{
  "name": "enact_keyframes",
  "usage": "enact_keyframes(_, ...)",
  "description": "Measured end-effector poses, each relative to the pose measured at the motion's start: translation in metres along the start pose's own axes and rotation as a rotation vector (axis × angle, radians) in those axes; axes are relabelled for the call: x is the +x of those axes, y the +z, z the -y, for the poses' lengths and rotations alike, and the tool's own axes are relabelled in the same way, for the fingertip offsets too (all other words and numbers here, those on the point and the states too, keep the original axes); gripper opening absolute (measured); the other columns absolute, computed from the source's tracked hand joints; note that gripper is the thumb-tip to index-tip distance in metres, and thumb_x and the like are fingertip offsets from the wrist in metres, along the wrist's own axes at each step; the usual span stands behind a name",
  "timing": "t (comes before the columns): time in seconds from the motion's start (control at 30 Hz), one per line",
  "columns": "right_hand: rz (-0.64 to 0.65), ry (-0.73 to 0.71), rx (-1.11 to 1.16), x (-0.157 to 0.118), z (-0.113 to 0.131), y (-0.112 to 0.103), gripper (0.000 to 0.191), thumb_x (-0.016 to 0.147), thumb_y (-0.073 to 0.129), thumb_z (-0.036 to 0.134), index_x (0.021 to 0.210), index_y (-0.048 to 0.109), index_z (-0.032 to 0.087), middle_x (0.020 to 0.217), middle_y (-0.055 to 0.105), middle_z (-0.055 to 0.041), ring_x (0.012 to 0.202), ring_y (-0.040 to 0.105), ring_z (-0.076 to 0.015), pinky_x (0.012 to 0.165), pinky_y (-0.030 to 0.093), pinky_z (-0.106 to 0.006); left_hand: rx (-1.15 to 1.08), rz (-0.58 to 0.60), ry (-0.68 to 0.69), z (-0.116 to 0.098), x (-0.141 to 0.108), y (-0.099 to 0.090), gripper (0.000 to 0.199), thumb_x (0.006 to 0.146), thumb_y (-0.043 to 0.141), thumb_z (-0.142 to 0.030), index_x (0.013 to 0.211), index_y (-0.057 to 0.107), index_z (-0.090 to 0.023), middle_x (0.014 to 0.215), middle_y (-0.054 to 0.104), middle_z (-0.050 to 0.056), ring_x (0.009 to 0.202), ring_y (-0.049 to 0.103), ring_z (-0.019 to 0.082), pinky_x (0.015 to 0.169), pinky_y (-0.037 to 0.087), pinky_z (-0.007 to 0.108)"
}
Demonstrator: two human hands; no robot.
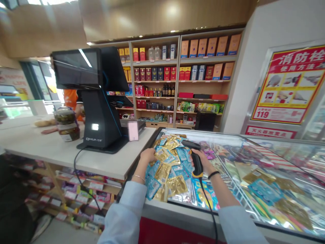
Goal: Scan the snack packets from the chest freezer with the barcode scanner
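My right hand (204, 161) is wrapped round the handle of a black barcode scanner (197, 164). The scanner's head points left over a heap of gold and blue foil packets (175, 183), and its cord runs down toward me. At the left edge of the heap, my left hand (148, 156) is closed with its fingertips on the edge of a gold packet (163, 154). The fingertips are partly hidden, so the grip itself shows only in part. The heap lies on the glass top of a freezer (254, 169).
To the left, a black checkout terminal (103, 118) stands on a white counter (116, 162), beside a lidded jar (67, 125). A person in orange (71, 98) is behind it. Shelves of boxed bottles (156, 73) line the back. Frozen packs lie under the freezer glass.
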State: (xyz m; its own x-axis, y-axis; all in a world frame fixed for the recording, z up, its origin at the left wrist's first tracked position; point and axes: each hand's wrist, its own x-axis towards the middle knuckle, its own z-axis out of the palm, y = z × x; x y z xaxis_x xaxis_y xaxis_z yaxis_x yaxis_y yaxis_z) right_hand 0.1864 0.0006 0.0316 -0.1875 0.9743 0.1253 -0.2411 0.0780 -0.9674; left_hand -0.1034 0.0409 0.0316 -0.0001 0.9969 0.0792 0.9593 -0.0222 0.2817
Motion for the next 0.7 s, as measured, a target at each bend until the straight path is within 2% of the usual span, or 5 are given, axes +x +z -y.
enact_keyframes(0.1,0.034,-0.008,-0.003,0.002,-0.007,-0.003,0.031,0.072,0.07,0.047,0.076,0.062,0.018,0.05,0.058,0.0022,0.035,0.053,-0.0114,0.034,0.043,-0.02,-0.036,-0.087,0.063,-0.015,0.007,-0.001,0.028,0.057,0.082,-0.03,0.082,0.07,-0.022,0.1,0.073,0.009,0.1,0.066,0.029,0.079,0.048,0.031)
enact_keyframes(0.2,0.044,-0.035,-0.022,0.0,-0.008,-0.004,0.033,0.071,0.071,0.049,0.076,0.062,0.018,0.051,0.058,0.0025,0.035,0.053,-0.0112,0.034,0.042,-0.021,-0.186,-0.171,0.136,-0.022,0.013,0.005,0.021,0.068,0.075,-0.036,0.081,0.07,-0.02,0.094,0.073,0.007,0.096,0.066,0.025,0.078,0.046,0.028)
enact_keyframes(0.4,0.002,-0.106,-0.124,-0.007,-0.003,0.001,0.033,0.072,0.07,0.051,0.073,0.062,0.019,0.05,0.059,0.0015,0.036,0.054,-0.0129,0.034,0.043,-0.023,-0.515,-0.461,0.077,-0.025,0.011,0.016,0.025,0.081,0.063,-0.038,0.095,0.07,-0.018,0.09,0.073,0.004,0.085,0.065,0.02,0.075,0.043,0.025)
enact_keyframes(0.53,0.035,-0.156,-0.204,-0.012,-0.001,0.006,0.034,0.072,0.07,0.051,0.074,0.063,0.018,0.051,0.059,0.0009,0.036,0.055,-0.0134,0.035,0.043,-0.023,-0.594,-0.523,0.073,-0.027,0.009,0.018,0.027,0.08,0.064,-0.04,0.093,0.071,-0.017,0.085,0.073,0.003,0.082,0.064,0.019,0.074,0.043,0.024)
enact_keyframes(0.7,0.093,-0.205,-0.229,-0.02,0.002,0.008,0.034,0.073,0.07,0.05,0.075,0.063,0.018,0.051,0.059,0.0008,0.037,0.056,-0.0141,0.036,0.044,-0.024,-0.575,-0.506,0.07,-0.03,0.01,0.019,0.029,0.077,0.066,-0.042,0.09,0.073,-0.017,0.084,0.074,0.003,0.081,0.064,0.02,0.073,0.043,0.025)
